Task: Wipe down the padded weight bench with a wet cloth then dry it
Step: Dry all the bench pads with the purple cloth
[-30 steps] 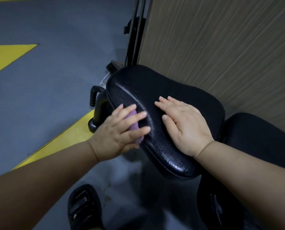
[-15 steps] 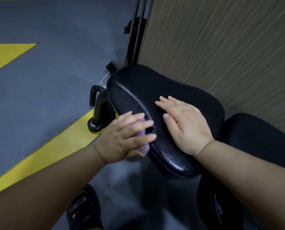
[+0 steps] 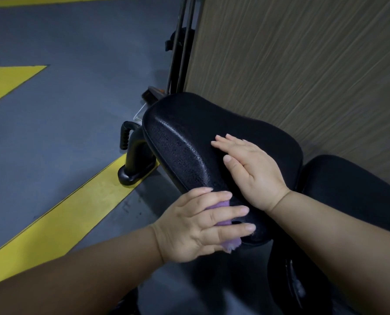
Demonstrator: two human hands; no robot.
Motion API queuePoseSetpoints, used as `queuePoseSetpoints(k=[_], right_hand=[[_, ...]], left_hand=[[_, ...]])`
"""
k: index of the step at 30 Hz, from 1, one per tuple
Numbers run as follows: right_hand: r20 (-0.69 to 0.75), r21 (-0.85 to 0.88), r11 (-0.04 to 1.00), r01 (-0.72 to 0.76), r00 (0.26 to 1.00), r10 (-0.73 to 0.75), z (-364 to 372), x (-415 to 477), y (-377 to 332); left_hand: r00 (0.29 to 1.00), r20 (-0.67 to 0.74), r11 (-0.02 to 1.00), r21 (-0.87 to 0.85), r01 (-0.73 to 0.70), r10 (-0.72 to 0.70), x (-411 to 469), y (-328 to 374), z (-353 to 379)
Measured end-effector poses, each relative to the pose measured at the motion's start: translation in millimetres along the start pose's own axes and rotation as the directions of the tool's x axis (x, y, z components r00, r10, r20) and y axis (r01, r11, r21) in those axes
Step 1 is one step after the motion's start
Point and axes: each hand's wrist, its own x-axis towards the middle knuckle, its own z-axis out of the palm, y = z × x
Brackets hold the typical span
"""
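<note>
Bench pad (image 3: 189, 137), black and pebbled, stands close against the wood-grain wall (image 3: 303, 64). The left hand (image 3: 203, 226) presses a purple cloth (image 3: 215, 206) with straight fingers onto its near lower edge, probably to wipe the rim. The right hand (image 3: 250, 171) lies flat and open on top, seemingly steadying it. A second pad (image 3: 348, 189) sits just beside. The wall crowds the far side; a black frame foot (image 3: 132, 171) stands at the yellow floor stripe (image 3: 64, 212).

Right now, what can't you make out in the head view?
- Purple cloth: mostly under the left hand; extent, wetness unclear.
- Seat pad: patch beneath the right hand hidden.
- Second pad: cut off by the right edge.
- Bench frame below: too dark.
</note>
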Motion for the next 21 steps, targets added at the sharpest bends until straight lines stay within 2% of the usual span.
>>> queuePoseSetpoints(k=[4,7,9,12,17,21], right_hand=[[-0.13,0.32,0.942,-0.097,0.981,0.146,-11,-6,-3],[-0.262,0.453,0.879,-0.15,0.92,0.292,-20,-16,-3],[-0.285,0.498,0.842,-0.206,0.878,0.384,-25,-24,-2],[-0.262,0.488,0.82,-0.299,0.846,0.464,-38,-36,-1],[-0.291,0.441,0.823,-0.359,0.81,0.509,-67,-52,1],[-0.289,0.267,0.9,-0.345,0.862,0.417,-71,-70,0]], left_hand=[[0.981,0.165,0.986,-0.115,0.118,-0.098,7,-3,-14],[0.941,0.323,0.98,-0.131,0.148,-0.099,19,-8,-27],[0.906,0.413,0.98,-0.124,0.155,-0.091,32,-6,-32],[0.828,0.553,0.986,-0.059,0.157,-0.099,65,7,-32],[0.711,0.686,0.955,-0.083,0.286,-0.154,97,23,-20],[0.663,0.73,0.881,-0.194,0.432,-0.164,97,13,-26]])
